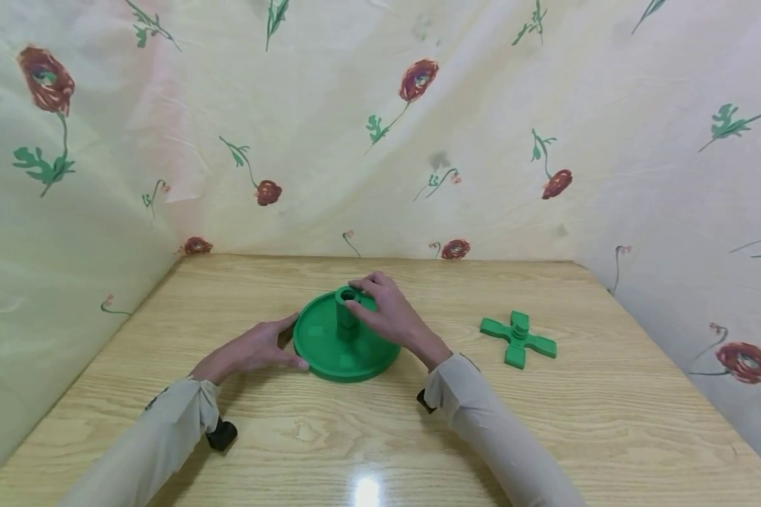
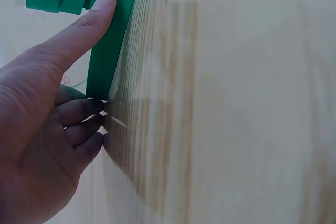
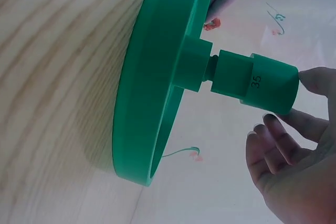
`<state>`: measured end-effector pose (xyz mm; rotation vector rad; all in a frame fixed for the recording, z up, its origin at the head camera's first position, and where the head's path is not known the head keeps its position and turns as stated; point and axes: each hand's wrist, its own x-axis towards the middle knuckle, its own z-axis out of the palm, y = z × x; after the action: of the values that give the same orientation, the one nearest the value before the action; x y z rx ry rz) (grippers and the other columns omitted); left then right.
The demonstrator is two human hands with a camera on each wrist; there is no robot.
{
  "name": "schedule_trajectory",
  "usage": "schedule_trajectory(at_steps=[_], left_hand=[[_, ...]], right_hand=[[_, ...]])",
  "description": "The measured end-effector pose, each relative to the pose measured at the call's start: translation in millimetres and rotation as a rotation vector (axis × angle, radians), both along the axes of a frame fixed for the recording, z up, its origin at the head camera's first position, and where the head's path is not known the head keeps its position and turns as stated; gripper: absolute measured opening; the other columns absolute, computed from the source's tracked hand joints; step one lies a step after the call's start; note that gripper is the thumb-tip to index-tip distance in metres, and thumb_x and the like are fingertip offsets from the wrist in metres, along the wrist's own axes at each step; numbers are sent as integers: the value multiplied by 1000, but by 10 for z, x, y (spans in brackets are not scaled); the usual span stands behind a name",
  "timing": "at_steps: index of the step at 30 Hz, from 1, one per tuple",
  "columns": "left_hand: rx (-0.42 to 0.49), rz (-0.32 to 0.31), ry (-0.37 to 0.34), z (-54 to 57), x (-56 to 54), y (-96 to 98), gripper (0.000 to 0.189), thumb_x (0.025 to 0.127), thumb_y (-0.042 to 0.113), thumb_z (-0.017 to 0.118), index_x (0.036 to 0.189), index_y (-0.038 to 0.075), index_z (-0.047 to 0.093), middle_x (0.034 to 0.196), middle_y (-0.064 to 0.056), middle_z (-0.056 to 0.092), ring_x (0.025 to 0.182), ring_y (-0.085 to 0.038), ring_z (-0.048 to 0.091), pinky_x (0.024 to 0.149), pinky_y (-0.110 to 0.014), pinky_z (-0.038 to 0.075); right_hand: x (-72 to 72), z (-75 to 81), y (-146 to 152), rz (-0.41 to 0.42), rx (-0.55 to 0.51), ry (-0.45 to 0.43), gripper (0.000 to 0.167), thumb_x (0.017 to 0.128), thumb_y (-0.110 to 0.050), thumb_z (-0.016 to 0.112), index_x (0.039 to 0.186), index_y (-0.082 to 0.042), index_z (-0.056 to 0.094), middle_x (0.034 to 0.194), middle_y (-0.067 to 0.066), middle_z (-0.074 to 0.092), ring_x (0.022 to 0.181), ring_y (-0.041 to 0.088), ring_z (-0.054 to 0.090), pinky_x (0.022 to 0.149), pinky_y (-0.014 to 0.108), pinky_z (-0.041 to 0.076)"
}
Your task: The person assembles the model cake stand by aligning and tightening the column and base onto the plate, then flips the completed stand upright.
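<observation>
A round green dish [image 1: 317, 355] with a raised rim lies on the wooden table. From its centre rises a green hollow cylinder [image 1: 347, 320], with a narrow neck [image 3: 211, 68] between the cylinder and the dish's central stub [image 3: 194, 63]. My left hand [image 1: 263, 346] holds the dish's left edge, thumb on the near side and fingers around the far side. With thumb and index finger, my right hand [image 1: 390, 310] pinches the cylinder's top end; its other fingers stand off the cylinder in the right wrist view.
To the right of the dish lies a green cross-shaped piece [image 1: 518, 339] with a short round post at its middle. Flower-printed cloth [image 1: 330, 127] hangs behind the wooden table [image 1: 330, 443] and along both sides.
</observation>
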<state>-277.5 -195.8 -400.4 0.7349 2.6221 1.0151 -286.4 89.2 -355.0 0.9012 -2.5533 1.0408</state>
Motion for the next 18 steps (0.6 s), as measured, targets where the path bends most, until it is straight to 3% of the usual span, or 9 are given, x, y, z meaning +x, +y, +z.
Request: schedule_trajectory(at_steps=[4, 11, 18], left_hand=[[4, 1, -8, -5, 4, 1, 111, 87, 44, 84, 162, -6, 18, 162, -27, 31, 150, -42, 28, 118, -59, 29], [13, -1, -13, -17, 10, -6, 111, 87, 44, 84, 162, -5, 18, 163, -26, 30, 150, -41, 28, 118, -58, 29], [4, -5, 3, -5, 8, -3, 111, 87, 44, 84, 162, -6, 18, 163, -26, 31, 150, -41, 29, 117, -58, 30]], right_hand=[[0, -6, -18, -12, 8, -17, 38, 103, -19, 68, 135, 1, 65, 118, 15, 60, 106, 32, 57, 88, 43, 52], [4, -13, -47, -113, 10, -36, 41, 99, -29, 74, 128, 0, 65, 111, 11, 66, 103, 29, 63, 87, 43, 56], [19, -23, -27, -53, 25, -31, 50, 102, -25, 68, 144, 1, 57, 131, 17, 62, 120, 33, 59, 100, 49, 51]])
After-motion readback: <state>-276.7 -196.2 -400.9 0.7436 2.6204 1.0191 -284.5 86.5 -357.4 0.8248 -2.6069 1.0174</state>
